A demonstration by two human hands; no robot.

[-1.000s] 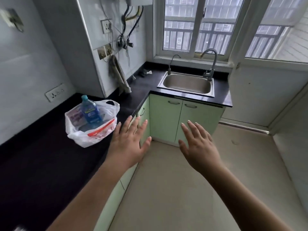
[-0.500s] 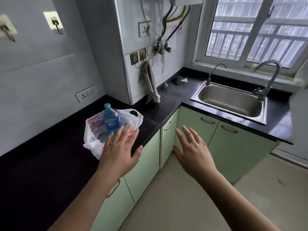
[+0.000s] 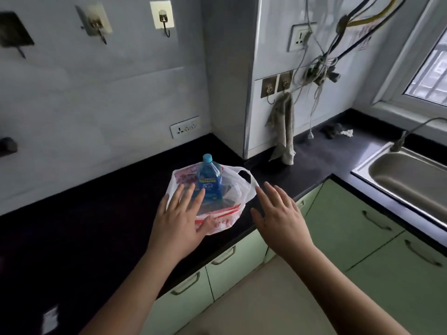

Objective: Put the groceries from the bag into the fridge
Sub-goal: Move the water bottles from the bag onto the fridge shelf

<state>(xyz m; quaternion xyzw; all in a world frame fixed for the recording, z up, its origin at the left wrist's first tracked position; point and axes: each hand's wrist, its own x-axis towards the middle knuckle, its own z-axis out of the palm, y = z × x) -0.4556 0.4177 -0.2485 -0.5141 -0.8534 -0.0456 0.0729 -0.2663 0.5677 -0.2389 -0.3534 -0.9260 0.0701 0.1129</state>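
Observation:
A white plastic bag (image 3: 238,187) with red print sits on the black counter (image 3: 96,226), its mouth open. A blue bottle (image 3: 209,182) with a light blue cap stands upright inside it. My left hand (image 3: 180,220) is spread flat over the bag's near left side, fingers apart, holding nothing. My right hand (image 3: 281,217) hovers just right of the bag with fingers spread, also holding nothing. What else lies in the bag is hidden. No fridge is in view.
Green cabinets (image 3: 362,228) run below the counter. A steel sink (image 3: 408,172) with a tap (image 3: 404,136) is at the right. A grey cloth (image 3: 284,126) hangs from a hook by the corner pillar, with cables (image 3: 319,66) above it. Beige floor (image 3: 266,305) lies below.
The view has swung left and closer to the counter. Both hands have reached forward and now flank the bag, the left one over its near side.

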